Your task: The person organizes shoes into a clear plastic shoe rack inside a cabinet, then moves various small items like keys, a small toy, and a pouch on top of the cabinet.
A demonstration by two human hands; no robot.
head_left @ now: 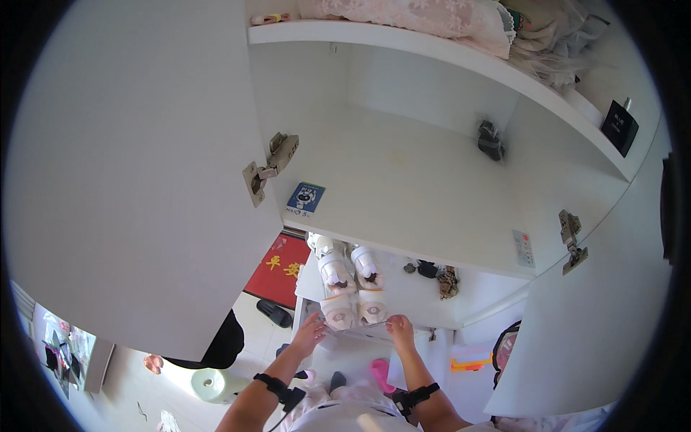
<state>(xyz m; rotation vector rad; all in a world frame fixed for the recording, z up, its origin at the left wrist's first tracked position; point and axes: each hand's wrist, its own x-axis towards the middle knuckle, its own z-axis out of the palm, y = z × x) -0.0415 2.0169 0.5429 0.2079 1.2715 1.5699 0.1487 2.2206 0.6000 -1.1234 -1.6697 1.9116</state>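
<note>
Below the cabinet's middle shelf, several pale shoes (338,311) stand in two rows in what looks like a clear plastic tray (363,326). My left hand (311,333) is at the tray's front left corner, its fingers near the rim; whether they close on it is not plain. At the front right corner, my right hand (399,327) pinches the tray's edge. White and beige sandals (367,262) lie farther back in the rows. Right of the shoes, small dark items (427,269) and a patterned one (447,283) rest on the lower shelf.
Two white doors (135,178) (599,302) stand open on metal hinges. The middle shelf (399,178) holds a blue card (305,198) and a wrapped black object (490,141). A red mat (275,270), a black slipper (273,313), a pale green stool (209,384) and a pink slipper (382,375) are on the floor.
</note>
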